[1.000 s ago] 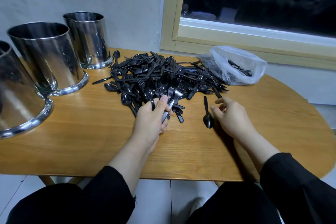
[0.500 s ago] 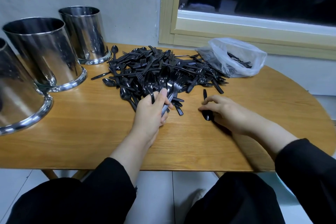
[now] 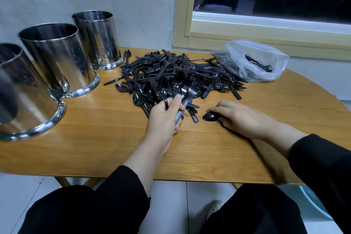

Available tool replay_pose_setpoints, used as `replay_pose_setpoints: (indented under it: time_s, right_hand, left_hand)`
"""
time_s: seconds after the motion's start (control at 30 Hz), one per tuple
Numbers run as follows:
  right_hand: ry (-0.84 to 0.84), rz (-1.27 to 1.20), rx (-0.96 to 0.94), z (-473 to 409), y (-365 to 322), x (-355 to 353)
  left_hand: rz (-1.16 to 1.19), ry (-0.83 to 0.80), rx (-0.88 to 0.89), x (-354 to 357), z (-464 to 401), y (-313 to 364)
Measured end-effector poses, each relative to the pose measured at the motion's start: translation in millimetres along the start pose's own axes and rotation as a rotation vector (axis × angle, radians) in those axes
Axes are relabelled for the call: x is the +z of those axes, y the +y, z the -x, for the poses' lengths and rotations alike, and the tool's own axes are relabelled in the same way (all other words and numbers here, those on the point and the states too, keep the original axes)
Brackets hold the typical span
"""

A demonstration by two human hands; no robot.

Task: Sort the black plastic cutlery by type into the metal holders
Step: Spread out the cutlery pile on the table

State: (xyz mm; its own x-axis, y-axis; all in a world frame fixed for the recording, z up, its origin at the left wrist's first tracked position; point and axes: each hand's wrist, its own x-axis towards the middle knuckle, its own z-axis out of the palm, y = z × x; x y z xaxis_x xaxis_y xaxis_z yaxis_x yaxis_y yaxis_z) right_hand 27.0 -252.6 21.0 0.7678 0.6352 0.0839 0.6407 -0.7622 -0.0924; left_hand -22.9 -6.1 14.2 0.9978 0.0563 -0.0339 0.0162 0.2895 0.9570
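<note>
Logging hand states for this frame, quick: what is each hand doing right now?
Left hand: closed, holding a bunch of spoons and forks.
Right hand: fingers curled over a single spoon on the table.

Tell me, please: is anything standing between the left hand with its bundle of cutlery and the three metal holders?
Nothing visible does. The left hand grips spoons and forks at the pile's near edge; only bare table lies between it and the metal holders, whose tops are open.

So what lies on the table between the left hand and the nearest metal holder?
Nothing: in the head view, only bare wooden table runs from the left hand to the nearest holder.
</note>
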Motion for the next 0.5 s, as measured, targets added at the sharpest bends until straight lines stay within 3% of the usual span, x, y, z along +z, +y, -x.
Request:
replay_pose_setpoints:
  time_s: [0.17, 0.3, 0.4, 0.5]
  right_hand:
    - [0.03, -0.094, 0.04, -9.8, -1.4, -3.7]
    - [0.264, -0.118, 0.153, -10.8, -6.3, -8.1]
    - [0.412, -0.49, 0.41, -16.7, -21.4, -26.8]
    - [0.493, -0.886, 0.409, -23.6, -52.9, -50.8]
  left_hand:
    - [-0.002, 0.004, 0.003, -1.1, -1.6, -1.2]
    - [0.007, 0.011, -0.006, -1.3, -2.6, -1.7]
    - [0.014, 0.022, -0.018, -0.8, -4.2, -2.9]
    - [0.009, 0.04, -0.033, 0.0, -5.1, -4.0]
